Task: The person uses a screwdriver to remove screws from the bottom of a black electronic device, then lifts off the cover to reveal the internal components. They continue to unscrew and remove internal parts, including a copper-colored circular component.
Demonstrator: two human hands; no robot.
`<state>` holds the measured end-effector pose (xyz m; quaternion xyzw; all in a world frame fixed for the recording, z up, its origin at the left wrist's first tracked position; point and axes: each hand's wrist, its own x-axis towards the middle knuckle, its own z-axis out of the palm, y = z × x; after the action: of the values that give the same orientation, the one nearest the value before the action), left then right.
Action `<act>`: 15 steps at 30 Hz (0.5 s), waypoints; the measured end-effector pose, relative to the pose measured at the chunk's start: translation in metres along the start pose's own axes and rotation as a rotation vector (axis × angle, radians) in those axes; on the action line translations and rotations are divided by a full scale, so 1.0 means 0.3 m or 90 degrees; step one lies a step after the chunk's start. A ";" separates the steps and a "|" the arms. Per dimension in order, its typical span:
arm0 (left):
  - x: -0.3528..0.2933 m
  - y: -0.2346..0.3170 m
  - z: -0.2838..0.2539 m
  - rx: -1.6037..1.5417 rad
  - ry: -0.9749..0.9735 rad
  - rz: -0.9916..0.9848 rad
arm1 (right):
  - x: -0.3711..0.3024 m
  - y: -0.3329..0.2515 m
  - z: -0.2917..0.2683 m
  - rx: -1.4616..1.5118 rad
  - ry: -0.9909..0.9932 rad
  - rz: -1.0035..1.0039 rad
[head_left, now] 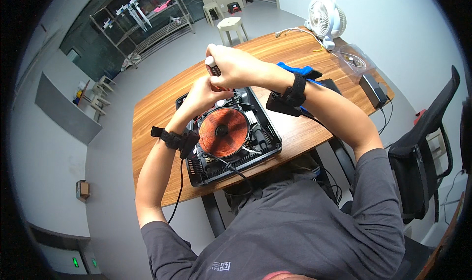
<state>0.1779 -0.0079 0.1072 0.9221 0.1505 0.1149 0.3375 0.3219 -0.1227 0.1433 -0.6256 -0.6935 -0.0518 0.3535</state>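
Observation:
An opened induction cooker point(192, 176) lies on the table in front of me, its round copper coil point(223, 132) bared in a black casing. Above the casing's far end, my right hand point(235, 66) is wrapped round a screwdriver point(213, 64) with a dark handle and a white end cap. My left hand point(202, 97) is closed just below, against the tool's lower part. What its fingers pinch is hidden, as is the screwdriver's tip. Loose wires and small parts surround the coil.
On the wooden table point(162, 110), a blue item point(300, 71) lies beyond my right wrist. A white fan point(327, 19), a clear plastic box point(355, 63) and a black power adapter point(373, 91) are toward the right. A black office chair point(418, 167) stands at the right.

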 end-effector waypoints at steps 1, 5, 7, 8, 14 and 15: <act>-0.005 0.015 -0.001 0.029 0.004 -0.007 | -0.009 -0.019 0.006 -0.055 0.006 0.008; -0.013 0.035 0.015 0.056 0.044 -0.011 | 0.007 -0.003 0.019 -0.090 -0.007 0.032; -0.003 0.015 0.019 0.048 0.038 0.028 | 0.016 0.006 0.003 -0.056 -0.025 0.049; -0.004 0.013 0.018 0.008 0.029 0.031 | 0.020 0.011 -0.005 -0.038 -0.034 0.058; -0.002 0.016 0.006 -0.073 -0.022 -0.013 | -0.010 0.009 -0.018 -0.054 0.003 0.011; -0.005 0.015 0.011 -0.064 -0.006 0.003 | -0.011 -0.003 -0.016 -0.067 0.035 -0.001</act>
<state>0.1785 -0.0134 0.1076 0.9048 0.1407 0.1185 0.3840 0.3229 -0.1282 0.1453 -0.6412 -0.6804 -0.1056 0.3387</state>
